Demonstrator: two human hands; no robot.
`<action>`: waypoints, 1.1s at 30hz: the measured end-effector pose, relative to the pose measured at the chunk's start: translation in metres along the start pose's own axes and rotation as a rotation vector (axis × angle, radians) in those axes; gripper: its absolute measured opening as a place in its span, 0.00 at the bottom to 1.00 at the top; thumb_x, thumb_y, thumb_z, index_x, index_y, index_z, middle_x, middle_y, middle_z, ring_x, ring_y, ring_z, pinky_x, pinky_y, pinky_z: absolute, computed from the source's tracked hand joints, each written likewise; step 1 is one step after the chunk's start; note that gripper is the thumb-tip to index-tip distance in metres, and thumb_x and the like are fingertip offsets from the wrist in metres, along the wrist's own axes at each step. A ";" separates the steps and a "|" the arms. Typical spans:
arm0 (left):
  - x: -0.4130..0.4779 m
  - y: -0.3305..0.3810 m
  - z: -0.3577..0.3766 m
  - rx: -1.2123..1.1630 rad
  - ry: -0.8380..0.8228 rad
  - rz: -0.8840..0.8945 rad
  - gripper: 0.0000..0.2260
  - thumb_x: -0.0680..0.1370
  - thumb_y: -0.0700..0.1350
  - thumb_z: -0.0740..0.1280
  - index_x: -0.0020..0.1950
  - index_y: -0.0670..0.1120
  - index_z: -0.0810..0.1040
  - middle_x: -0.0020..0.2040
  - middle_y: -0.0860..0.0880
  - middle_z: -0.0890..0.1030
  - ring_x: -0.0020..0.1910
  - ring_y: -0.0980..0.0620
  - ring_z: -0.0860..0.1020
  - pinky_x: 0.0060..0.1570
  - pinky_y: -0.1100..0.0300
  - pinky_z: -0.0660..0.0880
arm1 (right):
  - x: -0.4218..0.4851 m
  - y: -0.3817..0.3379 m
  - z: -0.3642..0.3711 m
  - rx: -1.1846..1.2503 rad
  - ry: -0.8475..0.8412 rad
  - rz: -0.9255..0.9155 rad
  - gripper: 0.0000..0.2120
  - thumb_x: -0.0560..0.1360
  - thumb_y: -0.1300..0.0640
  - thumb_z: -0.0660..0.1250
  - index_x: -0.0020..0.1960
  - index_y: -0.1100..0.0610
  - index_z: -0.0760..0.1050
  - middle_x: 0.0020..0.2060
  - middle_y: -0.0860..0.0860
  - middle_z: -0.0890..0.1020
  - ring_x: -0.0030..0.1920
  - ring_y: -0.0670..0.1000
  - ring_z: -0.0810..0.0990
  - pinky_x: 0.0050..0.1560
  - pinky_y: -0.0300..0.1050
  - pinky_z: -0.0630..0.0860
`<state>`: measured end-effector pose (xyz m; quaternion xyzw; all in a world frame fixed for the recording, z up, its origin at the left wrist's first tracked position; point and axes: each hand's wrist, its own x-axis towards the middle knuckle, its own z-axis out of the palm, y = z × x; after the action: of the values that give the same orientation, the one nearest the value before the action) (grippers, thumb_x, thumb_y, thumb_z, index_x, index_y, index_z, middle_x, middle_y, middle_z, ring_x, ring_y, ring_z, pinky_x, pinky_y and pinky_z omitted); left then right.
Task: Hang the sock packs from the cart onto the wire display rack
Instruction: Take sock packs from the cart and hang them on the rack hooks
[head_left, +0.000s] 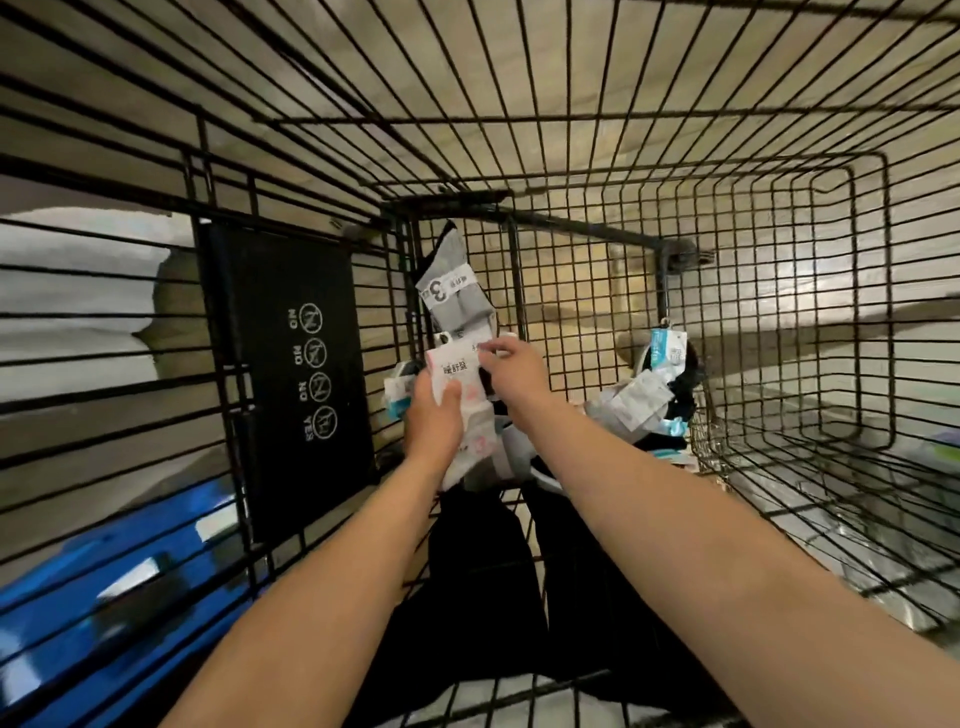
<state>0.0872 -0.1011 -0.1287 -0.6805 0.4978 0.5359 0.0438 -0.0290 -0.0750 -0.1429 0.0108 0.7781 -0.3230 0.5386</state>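
Both my arms reach down into a black wire cart (571, 156). My left hand (434, 415) grips a white sock pack (457, 374) with a pink-printed card, thumb across its front. My right hand (514, 369) pinches the upper right edge of that pack's card. A grey sock pack (452, 291) marked with a large 3 leans against the cart's wire wall just beyond. More packs with light blue labels (660, 384) lie heaped at the right of the cart floor. The wire display rack is not in view.
The cart's black plastic child-seat flap (291, 364) with white NO/YES symbols hangs at the left. A smaller wire basket (805, 312) sits at the right. The blue cart handle (104, 597) is at lower left. Dark fabric (488, 571) lies under my forearms.
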 end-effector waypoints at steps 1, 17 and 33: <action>0.000 0.000 0.000 -0.014 -0.009 0.006 0.17 0.78 0.51 0.60 0.67 0.56 0.73 0.56 0.52 0.82 0.54 0.49 0.81 0.57 0.44 0.79 | -0.003 -0.002 -0.003 -0.007 0.055 -0.025 0.07 0.79 0.57 0.68 0.55 0.52 0.82 0.50 0.51 0.84 0.46 0.50 0.82 0.48 0.49 0.81; -0.095 0.081 -0.013 -0.105 -0.135 0.212 0.17 0.83 0.48 0.60 0.73 0.53 0.68 0.55 0.55 0.80 0.51 0.52 0.81 0.48 0.50 0.82 | -0.123 -0.047 -0.099 -0.006 0.302 -0.270 0.12 0.76 0.63 0.69 0.47 0.46 0.74 0.46 0.48 0.77 0.42 0.49 0.77 0.41 0.48 0.77; -0.277 0.160 -0.016 -0.023 -0.427 0.761 0.17 0.82 0.54 0.62 0.71 0.57 0.69 0.61 0.54 0.77 0.58 0.50 0.78 0.54 0.49 0.80 | -0.338 -0.052 -0.194 0.323 0.602 -0.584 0.05 0.81 0.54 0.67 0.56 0.50 0.77 0.50 0.45 0.82 0.52 0.49 0.82 0.54 0.51 0.83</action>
<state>0.0022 -0.0159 0.1681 -0.3227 0.6870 0.6480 -0.0624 -0.0678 0.0956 0.2098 -0.0317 0.8101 -0.5614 0.1658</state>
